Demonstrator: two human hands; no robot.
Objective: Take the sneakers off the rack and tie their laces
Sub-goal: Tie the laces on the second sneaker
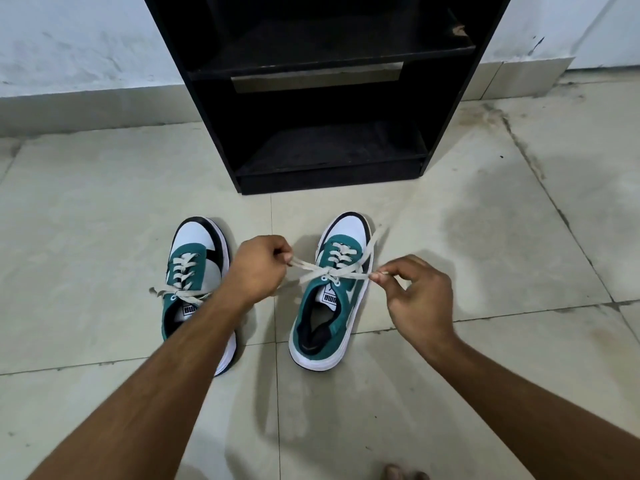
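Two green, white and black sneakers stand side by side on the tiled floor, toes toward the rack. The left sneaker point(194, 271) has its cream laces knotted across the tongue, and my left forearm covers its heel side. Over the right sneaker point(332, 306) the laces point(329, 271) cross above the top eyelets. My left hand point(258, 268) pinches one lace end, pulled to the left. My right hand point(415, 299) pinches the other end, pulled to the right. One lace strand trails past the toe on the right.
A black shoe rack point(329, 98) with bare shelves stands against the white wall just beyond the sneakers. Pale floor tiles point(485, 220) with stains spread all around. A toe of my foot point(398, 474) shows at the bottom edge.
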